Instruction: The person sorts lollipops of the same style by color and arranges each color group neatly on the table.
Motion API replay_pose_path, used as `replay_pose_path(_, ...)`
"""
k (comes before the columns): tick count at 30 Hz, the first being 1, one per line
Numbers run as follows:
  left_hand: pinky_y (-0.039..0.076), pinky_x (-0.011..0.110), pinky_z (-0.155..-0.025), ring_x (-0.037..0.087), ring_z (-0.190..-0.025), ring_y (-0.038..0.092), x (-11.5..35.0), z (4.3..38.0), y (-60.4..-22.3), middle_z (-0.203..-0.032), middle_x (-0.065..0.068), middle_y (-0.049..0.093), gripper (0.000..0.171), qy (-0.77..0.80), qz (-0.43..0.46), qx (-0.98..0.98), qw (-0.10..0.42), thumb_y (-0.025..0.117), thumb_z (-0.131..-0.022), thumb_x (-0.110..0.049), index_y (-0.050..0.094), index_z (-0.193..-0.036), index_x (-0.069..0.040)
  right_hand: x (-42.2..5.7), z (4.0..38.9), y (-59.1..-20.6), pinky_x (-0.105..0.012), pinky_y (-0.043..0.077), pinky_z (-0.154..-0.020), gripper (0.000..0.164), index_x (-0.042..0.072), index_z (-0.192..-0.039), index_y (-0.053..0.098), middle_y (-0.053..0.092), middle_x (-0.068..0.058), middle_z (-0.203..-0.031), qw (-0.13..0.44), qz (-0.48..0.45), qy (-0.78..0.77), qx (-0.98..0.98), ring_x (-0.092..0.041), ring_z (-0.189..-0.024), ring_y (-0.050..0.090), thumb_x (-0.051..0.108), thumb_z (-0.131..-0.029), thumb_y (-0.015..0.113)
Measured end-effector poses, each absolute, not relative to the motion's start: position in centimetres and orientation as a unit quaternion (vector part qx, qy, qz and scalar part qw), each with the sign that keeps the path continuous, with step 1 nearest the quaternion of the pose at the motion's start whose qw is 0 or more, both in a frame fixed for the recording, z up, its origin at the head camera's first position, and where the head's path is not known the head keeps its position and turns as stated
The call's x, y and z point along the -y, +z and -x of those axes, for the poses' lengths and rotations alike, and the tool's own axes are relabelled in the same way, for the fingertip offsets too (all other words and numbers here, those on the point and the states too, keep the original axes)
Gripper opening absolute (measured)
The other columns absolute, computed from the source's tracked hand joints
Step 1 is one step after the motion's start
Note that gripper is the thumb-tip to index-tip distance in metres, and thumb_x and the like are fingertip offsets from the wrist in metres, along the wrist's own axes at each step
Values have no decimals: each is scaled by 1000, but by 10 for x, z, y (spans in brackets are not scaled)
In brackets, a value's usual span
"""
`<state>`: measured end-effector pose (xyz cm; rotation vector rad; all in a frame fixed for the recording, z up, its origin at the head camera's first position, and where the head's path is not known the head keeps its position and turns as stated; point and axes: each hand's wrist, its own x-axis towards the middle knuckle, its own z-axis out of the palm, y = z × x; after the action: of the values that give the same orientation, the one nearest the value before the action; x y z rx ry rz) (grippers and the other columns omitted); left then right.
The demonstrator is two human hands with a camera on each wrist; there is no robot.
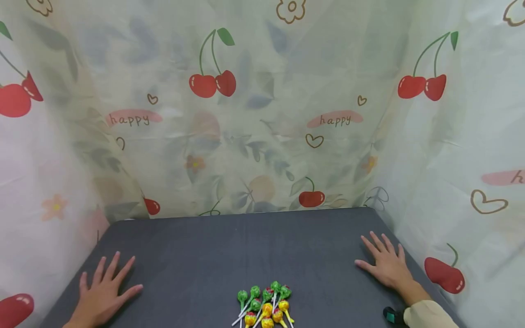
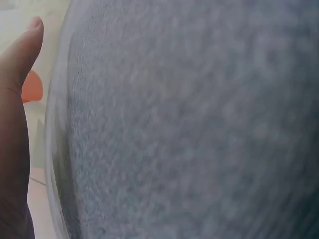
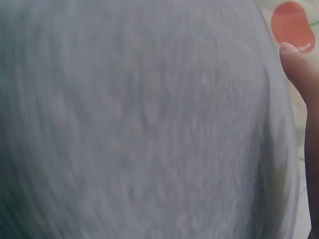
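In the head view my left hand [image 1: 100, 294] lies at the left side of the dark grey table, fingers spread and holding nothing. My right hand [image 1: 387, 264] is near the table's right edge, its fingers also spread, with nothing in it. A bunch of lollipops lies at the front middle, between the hands and well apart from both. Several have green wrappers [image 1: 255, 291], several have yellow wrappers [image 1: 278, 315], and their white sticks [image 1: 239, 320] point mostly toward the front. Each wrist view shows part of a hand beside the grey surface.
The grey table [image 1: 229, 250] has rounded far corners. A pale curtain [image 1: 262, 91] printed with cherries, leaves and "happy" hangs behind it and along both sides. A black strap device [image 1: 393, 315] sits at the right wrist, by a cream sleeve [image 1: 428, 314].
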<state>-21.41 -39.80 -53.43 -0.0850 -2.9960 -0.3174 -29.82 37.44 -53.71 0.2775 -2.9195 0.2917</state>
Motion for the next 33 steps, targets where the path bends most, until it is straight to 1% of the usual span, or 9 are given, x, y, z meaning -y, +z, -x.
replay_pose_path(8,-4,77,-94,55,-138,2,382,216,-532,-157,25,10,86,-136,45,987,77,51,-89,-67,20,-156,-24,-353,297,-532,-73,3,-100,86,19,-152,35,23,-15,-157,109,-118,114,981,-45,-141,13,70,-85,54)
replay_pose_path(12,1,76,-95,54,-138,8,370,217,-527,-157,24,14,83,-148,64,982,101,55,-89,-63,23,-156,-24,-342,296,-528,-72,6,-101,84,18,-151,37,25,-15,-157,115,-129,125,977,-44,-141,14,67,-85,57)
replay_pose_path(15,6,75,-95,53,-137,14,362,219,-524,-156,23,18,82,-152,80,978,120,58,-90,-59,21,-156,-28,-333,295,-525,-72,9,-101,83,18,-150,38,27,-15,-156,125,-141,132,973,-43,-141,16,65,-85,59)
replay_pose_path(17,9,74,-95,51,-136,17,355,219,-522,-155,22,21,81,-156,90,975,132,60,-89,-56,23,-156,-29,-327,293,-524,-72,10,-101,81,18,-150,39,27,-15,-156,128,-147,136,971,-43,-140,17,62,-85,61)
replay_pose_path(22,17,73,-93,50,-134,22,339,219,-517,-154,22,25,82,-173,108,967,150,66,-87,-52,28,-154,-27,-311,291,-520,-70,15,-101,79,19,-150,38,27,-14,-156,125,-171,161,964,-42,-141,20,55,-86,65)
replay_pose_path(27,21,71,-92,50,-134,25,320,220,-512,-153,21,27,83,-203,125,957,165,70,-86,-47,27,-154,-29,-295,288,-515,-74,22,-95,76,19,-151,36,28,-14,-155,117,-204,204,950,-43,-139,24,49,-88,67)
replay_pose_path(30,23,70,-91,50,-133,27,307,219,-509,-152,22,30,82,-230,141,946,178,73,-85,-41,30,-153,-28,-286,286,-512,-76,23,-93,75,18,-151,35,29,-14,-155,114,-220,234,940,-44,-138,25,47,-89,66)
replay_pose_path(33,24,71,-90,49,-133,29,293,218,-506,-151,20,32,81,-263,153,936,176,74,-85,-37,30,-153,-30,-275,284,-508,-74,22,-96,73,17,-151,36,29,-15,-155,106,-239,276,925,-44,-138,26,42,-90,66)
